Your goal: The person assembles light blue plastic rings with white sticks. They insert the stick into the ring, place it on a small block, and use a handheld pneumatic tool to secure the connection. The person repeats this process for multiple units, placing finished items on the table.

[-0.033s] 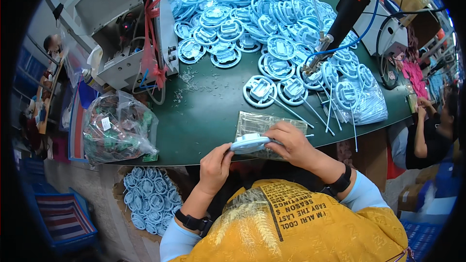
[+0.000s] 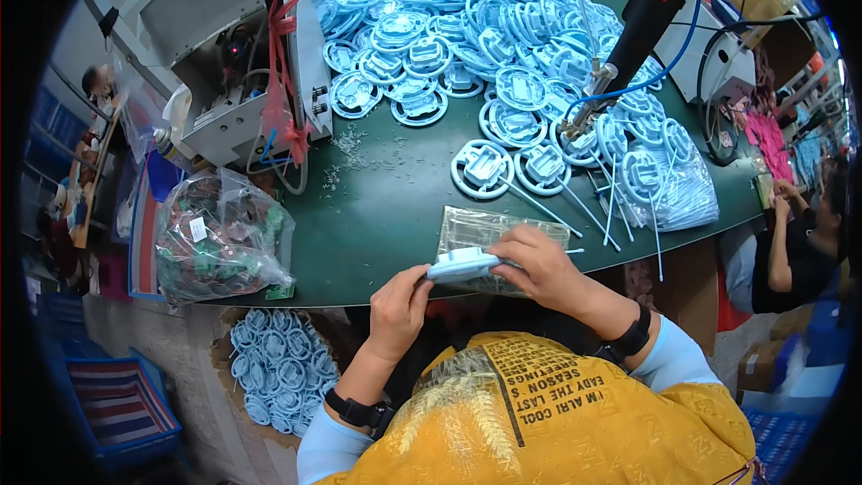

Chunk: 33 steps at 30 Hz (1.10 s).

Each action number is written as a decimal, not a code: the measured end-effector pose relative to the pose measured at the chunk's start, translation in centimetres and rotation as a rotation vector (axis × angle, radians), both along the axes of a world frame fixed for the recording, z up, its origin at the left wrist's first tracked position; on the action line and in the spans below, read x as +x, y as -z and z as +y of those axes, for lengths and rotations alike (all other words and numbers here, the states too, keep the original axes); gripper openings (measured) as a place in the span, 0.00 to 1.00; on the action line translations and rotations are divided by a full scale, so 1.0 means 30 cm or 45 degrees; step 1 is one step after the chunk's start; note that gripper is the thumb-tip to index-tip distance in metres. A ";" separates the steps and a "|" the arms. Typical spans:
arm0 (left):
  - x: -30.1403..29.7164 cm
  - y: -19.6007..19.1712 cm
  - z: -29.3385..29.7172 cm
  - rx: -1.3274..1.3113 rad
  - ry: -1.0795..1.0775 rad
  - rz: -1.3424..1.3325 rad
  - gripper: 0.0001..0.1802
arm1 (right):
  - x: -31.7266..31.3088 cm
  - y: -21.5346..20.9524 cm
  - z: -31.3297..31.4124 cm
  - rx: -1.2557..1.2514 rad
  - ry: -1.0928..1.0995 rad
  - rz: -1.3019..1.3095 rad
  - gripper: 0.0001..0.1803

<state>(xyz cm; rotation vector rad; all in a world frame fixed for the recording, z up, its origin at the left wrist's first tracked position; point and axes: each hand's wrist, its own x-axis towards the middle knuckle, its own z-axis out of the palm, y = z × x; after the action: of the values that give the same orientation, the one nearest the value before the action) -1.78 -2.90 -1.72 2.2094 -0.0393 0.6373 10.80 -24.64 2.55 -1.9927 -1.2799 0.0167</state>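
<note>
My left hand (image 2: 400,304) and my right hand (image 2: 541,268) together hold a small light-blue plastic piece (image 2: 461,264) flat over the near edge of the green table (image 2: 386,207). The left hand pinches its left end; the right covers its right end. Just under it lies a clear bag of small parts (image 2: 485,226). Beyond, two round light-blue ring parts (image 2: 483,168) lie apart from a big pile of the same parts (image 2: 503,45). A black power screwdriver (image 2: 639,31) hangs tilted above the pile, to the right.
A grey machine (image 2: 224,81) with red and white cables stands at the table's left. A plastic bag of green parts (image 2: 220,238) sits at the left edge. A box of blue rings (image 2: 278,364) and a blue crate (image 2: 126,413) are on the floor. Another person (image 2: 799,247) sits at right.
</note>
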 end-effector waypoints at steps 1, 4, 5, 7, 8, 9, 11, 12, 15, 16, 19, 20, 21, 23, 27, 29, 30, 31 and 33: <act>-0.002 0.001 -0.001 -0.091 -0.014 0.034 0.14 | -0.003 -0.015 0.006 0.024 -0.019 -0.080 0.16; -0.009 -0.002 0.005 -0.653 0.059 0.278 0.21 | -0.009 -0.048 0.017 -0.012 -0.036 -0.396 0.15; -0.007 -0.008 0.021 -1.032 0.163 0.457 0.25 | -0.011 -0.052 0.016 -0.045 -0.031 -0.515 0.15; 0.010 -0.035 0.026 -1.498 0.292 0.670 0.33 | -0.010 -0.032 0.011 -0.027 -0.060 -0.695 0.15; 0.026 -0.067 0.012 -1.586 0.318 0.704 0.36 | -0.009 -0.021 0.009 -0.019 -0.073 -0.786 0.15; 0.036 -0.084 -0.002 -1.673 0.344 0.740 0.39 | -0.013 -0.015 0.012 0.005 -0.091 -0.774 0.16; 0.040 -0.075 -0.020 -1.821 0.360 0.695 0.43 | -0.025 -0.004 0.019 0.055 -0.124 -0.748 0.19; 0.045 -0.069 -0.025 -1.857 0.355 0.674 0.43 | -0.026 0.006 0.016 0.042 -0.129 -0.766 0.18; 0.051 -0.051 -0.031 -1.792 0.322 0.623 0.40 | -0.029 0.023 0.009 0.052 -0.116 -0.727 0.15; 0.050 -0.044 -0.030 -1.737 0.309 0.610 0.39 | -0.032 0.023 0.010 0.093 -0.089 -0.651 0.14; 0.045 -0.019 -0.027 -1.497 0.224 0.501 0.34 | -0.042 -0.003 -0.033 0.211 0.077 -0.420 0.15; 0.038 -0.028 -0.021 -1.434 0.244 0.507 0.31 | -0.044 -0.022 -0.050 0.249 0.148 -0.342 0.15; 0.037 -0.023 -0.019 -1.405 0.246 0.465 0.30 | -0.039 -0.045 -0.051 0.237 0.213 -0.212 0.15; 0.037 -0.007 -0.020 -1.343 0.265 0.387 0.29 | -0.013 -0.088 -0.052 0.214 0.353 0.047 0.16; 0.019 0.007 -0.020 -1.159 0.274 0.334 0.25 | 0.024 -0.055 -0.026 0.219 0.165 0.377 0.21; 0.011 0.021 -0.025 -1.005 0.285 0.312 0.24 | 0.019 -0.053 -0.019 0.212 0.051 0.367 0.20; 0.014 0.009 -0.036 -0.987 0.250 0.291 0.22 | 0.014 -0.063 -0.015 0.200 0.003 0.390 0.20; 0.014 0.013 -0.033 -0.905 0.241 0.272 0.21 | 0.010 -0.070 -0.013 0.188 -0.045 0.413 0.19; 0.014 0.027 -0.026 -0.741 0.222 0.234 0.20 | 0.005 -0.074 -0.011 0.184 -0.050 0.358 0.15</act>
<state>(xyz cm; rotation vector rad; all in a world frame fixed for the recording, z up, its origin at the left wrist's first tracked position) -1.37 -3.67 -2.51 1.6680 0.0436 0.2948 10.93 -24.97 4.78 -1.7703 -1.1064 0.2108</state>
